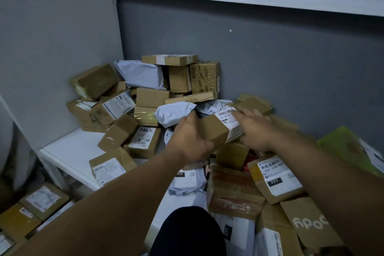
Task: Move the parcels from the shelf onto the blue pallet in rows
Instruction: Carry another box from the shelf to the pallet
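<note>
- Nearest, at the right of the pile, lay a tape-wrapped carton [234,191] with a glossy, wrinkled skin, and beside it a box labelled 231 [274,176].
- The long cardboard parcel [214,131] was held just above the heap on the white shelf [68,152], between both hands. The blue pallet was out of view.
- The left hand [188,137] gripped the parcel's near-left end, fingers curled round its edge.
- The right hand [255,129] lay over the labelled end with its fingers spread and fairly straight; its thumb was hidden.
- The parcel looked stiff, matte and square-edged, probably light for its length. A hold at each end suited it best, since the paper label and clear tape band would likely be slicker than bare card.
- Behind it, the grey poly mailers [174,113] were crumpled and soft; they would likely sag and slide.
- Farthest, the stacked brown boxes [204,77] leaned in the corner against the grey wall [270,48].
</note>
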